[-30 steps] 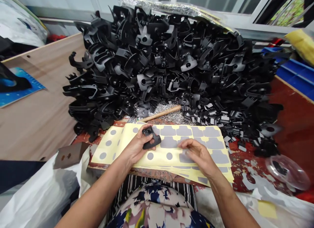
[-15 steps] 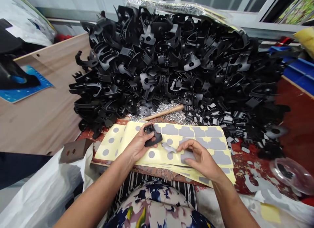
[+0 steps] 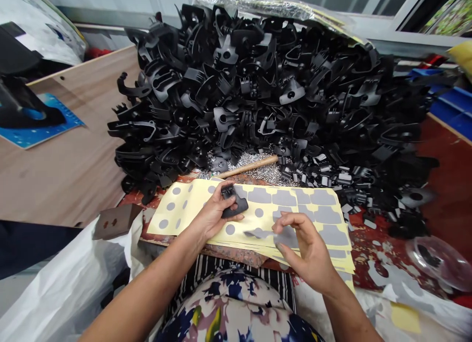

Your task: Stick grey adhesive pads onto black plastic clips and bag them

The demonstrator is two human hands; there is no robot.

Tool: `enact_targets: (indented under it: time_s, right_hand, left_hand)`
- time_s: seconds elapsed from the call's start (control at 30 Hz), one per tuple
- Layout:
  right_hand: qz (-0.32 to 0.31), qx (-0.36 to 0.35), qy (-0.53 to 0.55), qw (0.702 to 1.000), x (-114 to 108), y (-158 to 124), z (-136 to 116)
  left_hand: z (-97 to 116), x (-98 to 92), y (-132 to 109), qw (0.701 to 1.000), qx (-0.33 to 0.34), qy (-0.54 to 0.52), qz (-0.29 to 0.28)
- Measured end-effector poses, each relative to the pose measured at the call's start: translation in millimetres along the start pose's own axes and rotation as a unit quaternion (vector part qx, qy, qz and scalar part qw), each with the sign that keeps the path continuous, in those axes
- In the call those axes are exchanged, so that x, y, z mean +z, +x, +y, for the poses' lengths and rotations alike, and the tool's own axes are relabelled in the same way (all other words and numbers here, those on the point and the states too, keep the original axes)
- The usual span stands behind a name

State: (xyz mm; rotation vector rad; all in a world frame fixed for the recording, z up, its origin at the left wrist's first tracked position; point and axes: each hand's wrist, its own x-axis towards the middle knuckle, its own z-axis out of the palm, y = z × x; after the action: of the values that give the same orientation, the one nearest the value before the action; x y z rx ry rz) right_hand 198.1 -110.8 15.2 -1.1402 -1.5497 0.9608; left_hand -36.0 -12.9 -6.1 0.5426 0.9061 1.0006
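Note:
My left hand (image 3: pixel 212 216) is closed round a small black plastic part (image 3: pixel 233 203), held just above a yellow backing sheet (image 3: pixel 191 204) that carries grey adhesive pads. My right hand (image 3: pixel 308 251) pinches a grey pad (image 3: pixel 258 232) between thumb and fingers and holds it lifted off the sheet, close to the right of the black part. More grey pads (image 3: pixel 317 212) stay stuck in rows on the sheet.
A large heap of black plastic parts (image 3: pixel 265 96) fills the table behind the sheet. A wooden stick (image 3: pixel 250 166) lies on small shiny metal bits at the heap's foot. A wooden board (image 3: pixel 59 165) is at left, blue bins (image 3: pixel 452 103) at right, a clear lid (image 3: pixel 438 261) lower right.
My right hand has peeled a grey pad off the yellow sheet and lifted it towards the black part. My left hand has kept hold of the part.

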Motion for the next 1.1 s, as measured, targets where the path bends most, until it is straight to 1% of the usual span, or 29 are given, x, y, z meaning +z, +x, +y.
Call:
enact_targets:
  time_s: [0.07,0.13,0.2,0.27,0.37,0.47,0.53,0.7,1.1]
  right_hand:
    - [0.059,0.020,-0.008,0.998,4,5,4]
    - [0.104,0.041,0.003,0.994,8,10,8]
    - [0.129,0.056,0.019,0.990,12,14,9]
    - [0.141,0.062,0.026,0.988,17,18,9]
    - [0.137,0.062,0.009,0.989,24,22,9]
    - [0.130,0.062,-0.011,0.990,30,25,11]
    - [0.131,0.063,-0.004,0.989,33,28,13]
    - [0.130,0.069,0.031,0.989,38,33,15]
    - [0.126,0.072,-0.007,0.989,45,33,23]
  left_hand:
    - [3,3.4,-9,1.000,-0.002,0.005,-0.026]
    - [5,8.6,-20,0.998,-0.016,-0.013,-0.066]
    - [6,14.4,-29,0.993,-0.040,-0.049,-0.099]
    - [5,19.4,-34,0.988,-0.056,-0.085,-0.115]
    - [0,24.2,-34,0.983,-0.061,-0.109,-0.131]
    - [-5,25.7,-32,0.980,-0.056,-0.111,-0.157]
    - [-6,25.6,-31,0.979,-0.052,-0.109,-0.166]
    - [-7,24.7,-32,0.980,-0.046,-0.109,-0.158]
    - [-7,19.9,-30,0.981,-0.052,-0.115,-0.148]
